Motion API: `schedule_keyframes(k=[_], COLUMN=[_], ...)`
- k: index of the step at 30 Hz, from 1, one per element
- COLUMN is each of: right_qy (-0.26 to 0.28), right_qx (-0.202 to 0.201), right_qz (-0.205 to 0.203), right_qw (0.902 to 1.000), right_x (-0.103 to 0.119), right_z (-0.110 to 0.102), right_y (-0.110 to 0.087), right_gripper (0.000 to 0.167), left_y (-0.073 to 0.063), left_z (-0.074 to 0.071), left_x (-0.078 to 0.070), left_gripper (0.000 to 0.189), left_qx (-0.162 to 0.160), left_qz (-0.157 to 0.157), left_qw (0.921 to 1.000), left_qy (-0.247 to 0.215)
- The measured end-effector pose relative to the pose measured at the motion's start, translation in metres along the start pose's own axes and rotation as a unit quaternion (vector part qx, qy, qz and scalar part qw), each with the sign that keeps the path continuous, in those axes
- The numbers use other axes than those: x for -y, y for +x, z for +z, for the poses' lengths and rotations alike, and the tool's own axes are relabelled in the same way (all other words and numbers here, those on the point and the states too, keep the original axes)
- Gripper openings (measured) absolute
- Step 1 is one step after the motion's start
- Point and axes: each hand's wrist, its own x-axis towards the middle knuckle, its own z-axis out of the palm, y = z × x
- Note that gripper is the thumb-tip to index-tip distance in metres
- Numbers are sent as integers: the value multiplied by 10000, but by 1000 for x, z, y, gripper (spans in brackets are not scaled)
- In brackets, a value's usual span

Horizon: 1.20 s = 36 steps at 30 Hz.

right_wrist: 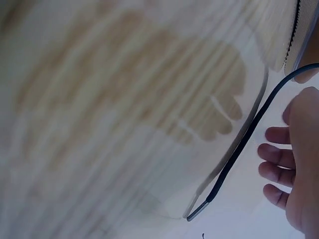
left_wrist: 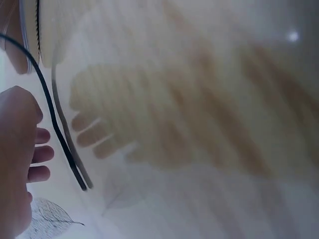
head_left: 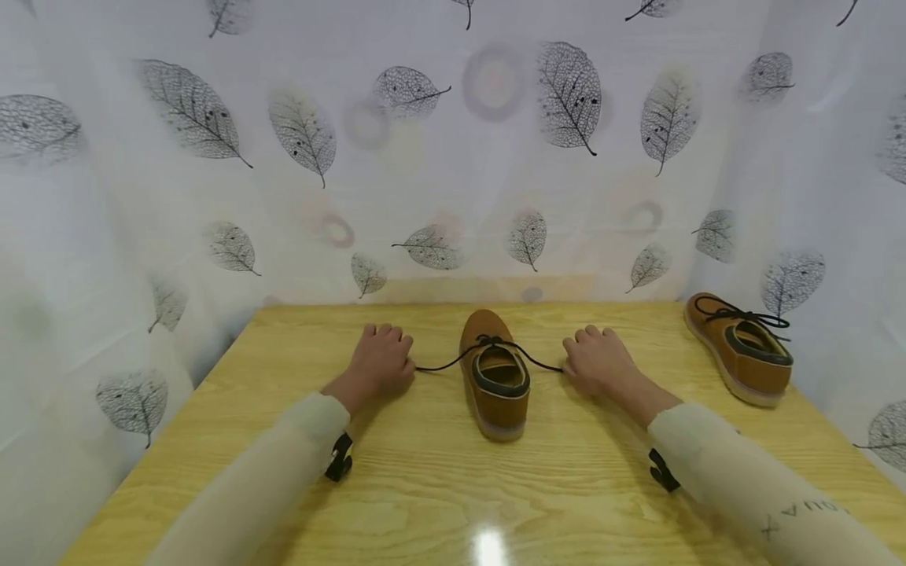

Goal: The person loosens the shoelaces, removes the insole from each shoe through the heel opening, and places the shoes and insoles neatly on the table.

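Observation:
A brown lace-up shoe stands near the middle of the table, toe pointing away, its dark shoelace crossed over the tongue and spread to both sides. Left of it my left hand is at the lace's left end; in the left wrist view the lace runs past the loosely bent fingers, its tip free on the table. On the other side is my right hand. The right wrist view shows its fingers spread apart beside the lace, whose tipped end lies loose. Neither hand visibly grips it.
A second brown shoe, its lace tied in a bow, stands at the table's right edge. The glossy wooden table reflects hands and lace. A leaf-patterned curtain surrounds the back and sides.

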Motion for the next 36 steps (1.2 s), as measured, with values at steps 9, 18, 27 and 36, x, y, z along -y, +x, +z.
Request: schedule_keyframes(k=[9, 18, 27, 36], right_qy=[194, 471, 876, 1573], right_qx=[-1083, -1880, -2156, -2258], right_qz=[-566, -1083, -1306, -1271], right_qw=[9923, 9750, 9637, 9529], right_x=[5, 14, 30, 36], right_z=[1, 1, -1, -4], right_y=[3, 9, 13, 15], right_gripper=[18, 17, 23, 38], left_y=[11, 13, 20, 25], left_z=[-4, -5, -9, -9], left_x=[-21, -30, -43, -51], left_gripper=[17, 16, 17, 30], left_qx=[-1015, -1555, -1864, -2188], left_qz=[637, 815, 1063, 1260], left_qw=[9921, 9837, 9765, 9674], left_qy=[367, 402, 216, 200])
